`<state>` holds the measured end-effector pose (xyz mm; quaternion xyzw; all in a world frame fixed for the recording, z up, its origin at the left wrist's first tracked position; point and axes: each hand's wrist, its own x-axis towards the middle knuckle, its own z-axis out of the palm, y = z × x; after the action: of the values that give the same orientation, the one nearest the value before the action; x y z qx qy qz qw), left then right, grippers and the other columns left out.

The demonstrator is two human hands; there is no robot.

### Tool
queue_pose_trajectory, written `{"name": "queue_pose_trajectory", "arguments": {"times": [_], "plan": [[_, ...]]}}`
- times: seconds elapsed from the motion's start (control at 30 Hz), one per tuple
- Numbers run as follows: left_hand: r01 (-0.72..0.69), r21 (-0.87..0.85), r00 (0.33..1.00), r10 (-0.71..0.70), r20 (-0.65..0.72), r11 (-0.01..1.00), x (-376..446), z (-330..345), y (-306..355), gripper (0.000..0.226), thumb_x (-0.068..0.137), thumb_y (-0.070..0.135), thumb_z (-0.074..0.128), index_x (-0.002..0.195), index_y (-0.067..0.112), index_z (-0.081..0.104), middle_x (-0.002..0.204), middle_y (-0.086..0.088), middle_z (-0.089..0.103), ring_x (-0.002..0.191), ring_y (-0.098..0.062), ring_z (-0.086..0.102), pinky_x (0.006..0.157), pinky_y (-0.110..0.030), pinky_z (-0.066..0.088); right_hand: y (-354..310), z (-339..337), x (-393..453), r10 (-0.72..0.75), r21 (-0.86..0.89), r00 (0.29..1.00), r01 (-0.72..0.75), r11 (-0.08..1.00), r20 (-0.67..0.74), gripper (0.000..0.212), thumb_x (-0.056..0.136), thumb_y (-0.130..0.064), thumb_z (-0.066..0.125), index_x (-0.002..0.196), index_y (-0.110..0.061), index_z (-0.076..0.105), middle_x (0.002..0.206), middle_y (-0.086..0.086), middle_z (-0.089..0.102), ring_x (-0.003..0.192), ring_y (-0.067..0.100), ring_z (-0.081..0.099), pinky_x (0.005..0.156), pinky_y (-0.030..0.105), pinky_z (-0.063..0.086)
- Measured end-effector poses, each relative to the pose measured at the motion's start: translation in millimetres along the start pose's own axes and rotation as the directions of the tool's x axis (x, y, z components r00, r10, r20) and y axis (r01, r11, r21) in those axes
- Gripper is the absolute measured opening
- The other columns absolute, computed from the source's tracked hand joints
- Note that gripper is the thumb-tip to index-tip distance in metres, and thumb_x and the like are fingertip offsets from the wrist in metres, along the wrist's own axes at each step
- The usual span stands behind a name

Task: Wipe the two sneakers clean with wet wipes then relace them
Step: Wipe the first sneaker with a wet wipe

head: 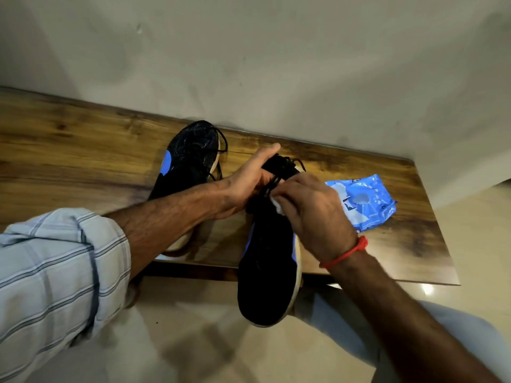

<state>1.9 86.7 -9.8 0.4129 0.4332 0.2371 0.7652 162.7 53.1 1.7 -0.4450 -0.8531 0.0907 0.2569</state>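
Wood-grain table runs along a pale wall, seen from a head-worn camera looking down at a person's two bare hands. Every place below is given relative to that table.

Above the table's near edge, and jutting out past it over the pale floor, is a black sneaker with a white sole rim and blue side patches. Its toe points toward the viewer and its heel end is over the tabletop. The left hand grips the heel end, fingers curled round the collar and the thumb stretched across the top, among loose black laces. The right hand has its fingers curled and pinches a small white wet wipe against the sneaker's upper, near the lacing. Only a little of the wipe shows beneath the fingers. A red thread band circles the right wrist, and a rolled light checked sleeve covers the left forearm.

A second black sneaker lies on the tabletop toward the back edge, left of the held one, with a blue patch on its side and its black lace trailing loose onto the wood. The left forearm hides its near end.

A blue wet wipes pack lies flat on the table's right end, close beside the right hand. Whether its flap is open and what remains inside cannot be told.
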Motion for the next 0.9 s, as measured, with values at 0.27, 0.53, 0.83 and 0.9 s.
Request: {"name": "queue_pose_trajectory", "arguments": {"times": [0.27, 0.53, 0.83, 0.9], "plan": [[-0.003, 0.034, 1.0, 0.004, -0.026, 0.999, -1, 1, 0, 0.088, 0.096, 0.075, 0.015, 0.083, 0.006, 0.068, 0.076, -0.01, 0.064, 0.063, -0.018, 0.058, 0.062, -0.029, 0.042, -10, 7, -7, -0.044, 0.005, 0.998, 0.044, 0.999, 0.051, 0.011, 0.087, -0.01, 0.062, 0.09, -0.007, 0.073, 0.09, 0.009, 0.067, 0.087, 0.022, 0.062, 0.08, 0.028, 0.046], [0.03, 0.174, 0.994, -0.01, -0.113, 0.984, 3, -1, -1, 0.097, 0.097, 0.073, 0.011, 0.109, 0.0, 0.074, 0.096, -0.017, 0.074, 0.091, -0.029, 0.067, 0.082, -0.034, 0.049, 73, -23, 0, 0.558, 0.28, 0.829, -0.528, 0.802, -0.036, 0.008, 0.089, -0.014, 0.07, 0.089, -0.021, 0.074, 0.081, -0.001, 0.073, 0.061, 0.019, 0.066, 0.061, 0.034, 0.053], [0.017, 0.143, 0.999, -0.01, -0.047, 0.99, 8, -11, -8, 0.113, 0.082, 0.092, 0.022, 0.105, -0.007, 0.07, 0.111, -0.033, 0.067, 0.095, -0.038, 0.06, 0.093, -0.045, 0.044, 16, -23, -6, 0.277, 0.373, 0.958, -0.282, 0.884, 0.069, 0.017, 0.087, -0.011, 0.074, 0.101, -0.019, 0.076, 0.097, -0.002, 0.073, 0.086, 0.006, 0.068, 0.08, 0.021, 0.051], [0.003, 0.123, 0.999, 0.0, -0.032, 0.992, 7, -9, -9, 0.105, 0.081, 0.093, 0.025, 0.088, -0.001, 0.071, 0.095, -0.029, 0.064, 0.086, -0.033, 0.055, 0.081, -0.038, 0.042, 4, -16, -12, 0.054, 0.175, 0.998, -0.059, 0.983, 0.03, 0.015, 0.09, -0.015, 0.069, 0.102, -0.016, 0.077, 0.098, -0.003, 0.07, 0.089, 0.004, 0.063, 0.082, 0.014, 0.046]]}}
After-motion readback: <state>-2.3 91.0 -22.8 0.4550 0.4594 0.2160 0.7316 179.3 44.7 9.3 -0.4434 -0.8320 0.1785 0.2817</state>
